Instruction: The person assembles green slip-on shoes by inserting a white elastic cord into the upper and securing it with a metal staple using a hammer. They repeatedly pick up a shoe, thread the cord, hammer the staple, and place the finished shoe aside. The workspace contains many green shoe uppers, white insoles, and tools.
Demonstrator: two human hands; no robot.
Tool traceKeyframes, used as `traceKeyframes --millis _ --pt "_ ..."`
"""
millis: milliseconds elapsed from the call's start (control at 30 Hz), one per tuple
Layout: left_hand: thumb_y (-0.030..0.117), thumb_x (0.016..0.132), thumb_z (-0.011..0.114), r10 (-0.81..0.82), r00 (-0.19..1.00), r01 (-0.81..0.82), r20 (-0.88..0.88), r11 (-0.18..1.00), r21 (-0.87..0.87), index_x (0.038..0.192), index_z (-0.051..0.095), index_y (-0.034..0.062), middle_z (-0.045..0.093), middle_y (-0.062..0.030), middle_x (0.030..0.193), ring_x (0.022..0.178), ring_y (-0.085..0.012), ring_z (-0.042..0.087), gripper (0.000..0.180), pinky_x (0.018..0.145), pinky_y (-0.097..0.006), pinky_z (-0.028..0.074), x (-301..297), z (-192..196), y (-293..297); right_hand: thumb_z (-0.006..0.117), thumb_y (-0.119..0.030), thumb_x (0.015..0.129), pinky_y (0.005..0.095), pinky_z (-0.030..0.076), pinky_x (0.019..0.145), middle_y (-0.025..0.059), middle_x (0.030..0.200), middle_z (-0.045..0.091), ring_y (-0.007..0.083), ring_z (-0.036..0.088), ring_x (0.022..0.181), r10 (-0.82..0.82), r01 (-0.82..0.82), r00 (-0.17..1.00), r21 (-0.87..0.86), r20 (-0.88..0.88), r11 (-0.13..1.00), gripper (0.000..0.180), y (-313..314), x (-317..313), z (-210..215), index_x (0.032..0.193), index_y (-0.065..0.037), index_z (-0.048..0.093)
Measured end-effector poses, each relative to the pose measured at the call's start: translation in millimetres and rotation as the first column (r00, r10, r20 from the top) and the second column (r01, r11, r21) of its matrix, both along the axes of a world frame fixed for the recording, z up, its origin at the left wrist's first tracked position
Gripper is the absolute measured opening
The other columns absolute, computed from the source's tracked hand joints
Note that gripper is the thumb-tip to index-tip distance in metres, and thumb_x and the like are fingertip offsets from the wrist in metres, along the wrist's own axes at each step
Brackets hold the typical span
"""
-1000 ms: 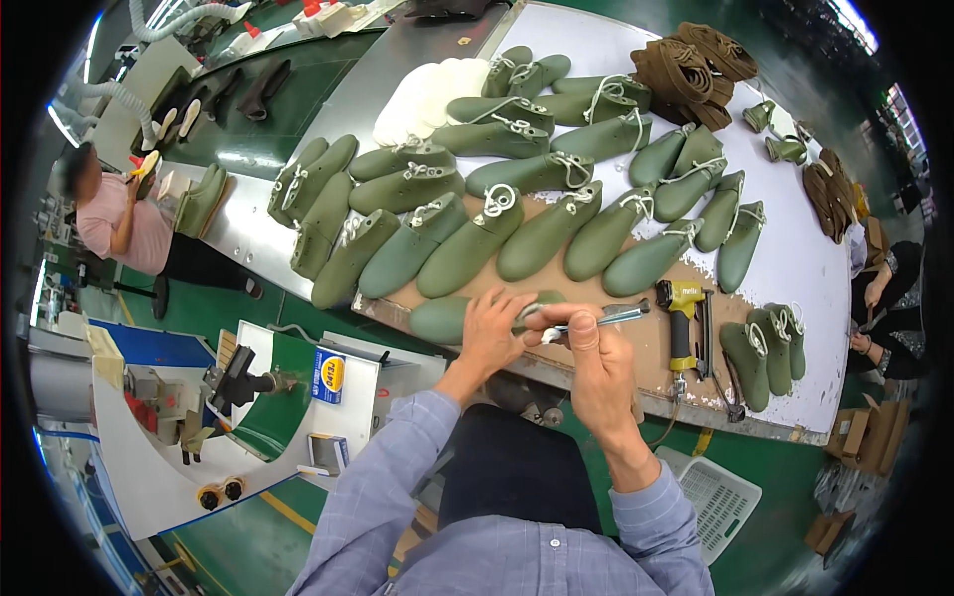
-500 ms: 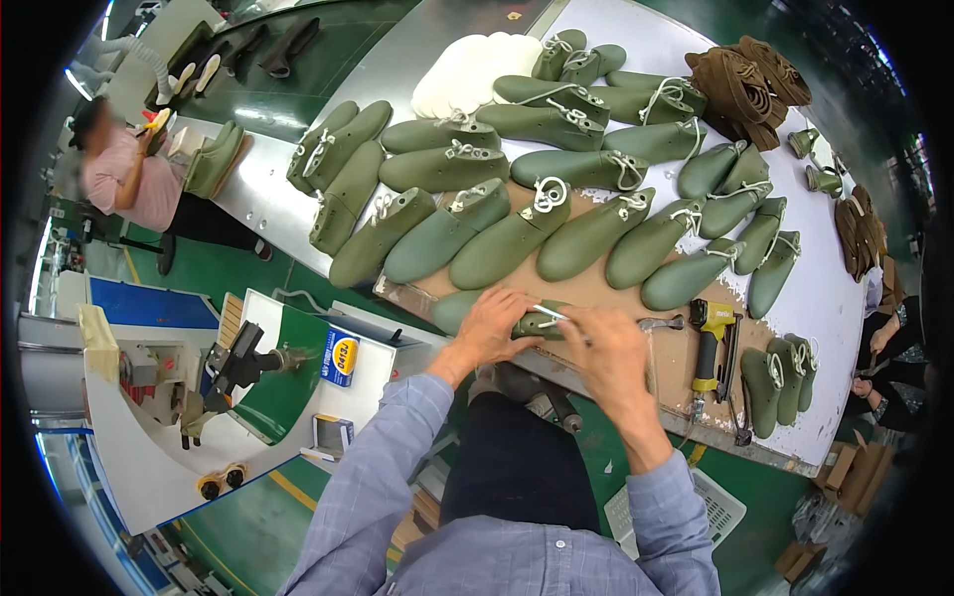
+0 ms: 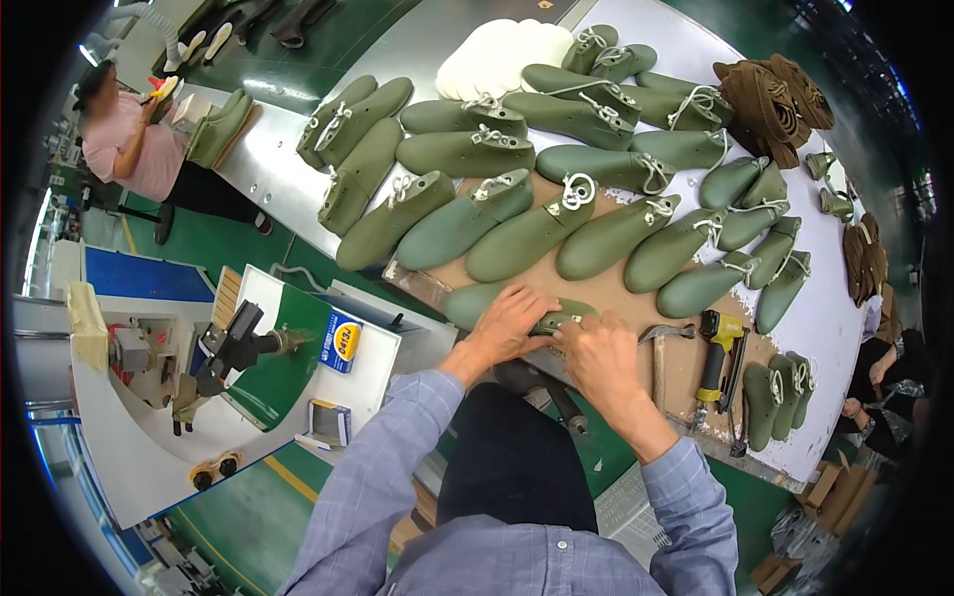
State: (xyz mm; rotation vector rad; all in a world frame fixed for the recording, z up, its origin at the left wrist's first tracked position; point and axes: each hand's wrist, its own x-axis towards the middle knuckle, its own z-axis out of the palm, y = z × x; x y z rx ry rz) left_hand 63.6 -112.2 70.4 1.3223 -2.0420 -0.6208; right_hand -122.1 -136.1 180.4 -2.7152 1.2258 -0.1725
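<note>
A green shoe last [image 3: 469, 301] lies along the near edge of the table with its toe to the left. My left hand [image 3: 509, 326] wraps over its middle, thumb on the near side and fingers on top. At the heel end, my right hand [image 3: 599, 360] is closed with its fingers curled in close to the last. Whatever it pinches is hidden behind the fingers. Just right of that hand lies a hammer [image 3: 668, 332] with a metal head. Beyond both hands stand rows of green lasts [image 3: 532, 238], many with white cords tied at the heel.
A yellow and black nail gun [image 3: 717, 356] lies to the right, beside several small lasts [image 3: 763, 405]. White sheets [image 3: 497, 60] and brown shoe uppers [image 3: 765, 104] sit farther back. At left are a machine [image 3: 234, 348] and a blue-yellow box [image 3: 341, 343]. A person [image 3: 129, 139] works at far left.
My right hand has moved down and turned over, fingers now curled at the heel; the white strand seen there before is hidden. My left hand stays on the last. The whole view has shifted slightly.
</note>
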Motion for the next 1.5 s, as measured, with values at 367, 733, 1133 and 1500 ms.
traceKeyframes --millis 367,733,1133,1500 --pt "0.033 0.078 0.086 -0.002 1.000 0.002 0.014 0.999 -0.052 0.117 0.059 0.0094 0.067 -0.0076 0.118 0.114 -0.0298 0.062 0.053 0.106 -0.046 0.044 1.4 -0.5 -1.9 0.071 -0.017 0.083 0.0442 0.056 0.060 0.0180 0.070 0.070 0.0350 0.072 0.067 0.030 -0.019 0.997 0.154 -0.066 0.988 0.014 -23.9 1.9 15.4 0.075 -0.006 0.073" --pt "0.032 0.080 0.082 0.023 0.997 -0.019 0.075 0.999 -0.047 0.118 0.059 0.0075 0.065 -0.0087 0.113 0.111 -0.0295 0.062 0.050 0.105 -0.045 0.044 0.5 2.2 -1.6 0.074 -0.022 0.080 0.0403 0.055 0.067 0.0128 0.075 0.073 0.0287 0.072 0.074 0.403 -0.405 0.870 0.053 -0.286 0.913 0.014 -48.5 23.0 22.8 0.074 -0.009 0.076" --pt "0.022 0.072 0.087 0.067 0.997 -0.066 0.039 0.998 -0.024 0.120 0.059 0.0068 0.065 -0.0129 0.113 0.110 -0.0358 0.061 0.057 0.104 -0.048 0.045 -8.1 3.0 -2.8 0.072 -0.021 0.086 0.0463 0.046 0.102 0.0201 0.128 0.060 0.0335 0.052 0.128 0.197 -0.197 0.980 -0.045 0.015 0.979 0.039 -31.9 -13.5 -10.1 0.118 0.000 0.065" --pt "0.025 0.075 0.089 0.135 0.991 -0.134 0.013 0.988 -0.070 0.121 0.058 0.0063 0.067 -0.0132 0.118 0.111 -0.0356 0.063 0.058 0.102 -0.048 0.047 -15.2 -3.0 2.9 0.058 -0.007 0.099 0.0475 0.045 0.099 0.0238 0.129 0.056 0.0405 0.058 0.113 -0.620 0.595 0.784 0.267 0.014 0.758 0.051 84.9 -182.1 -98.6 0.147 0.001 0.045"
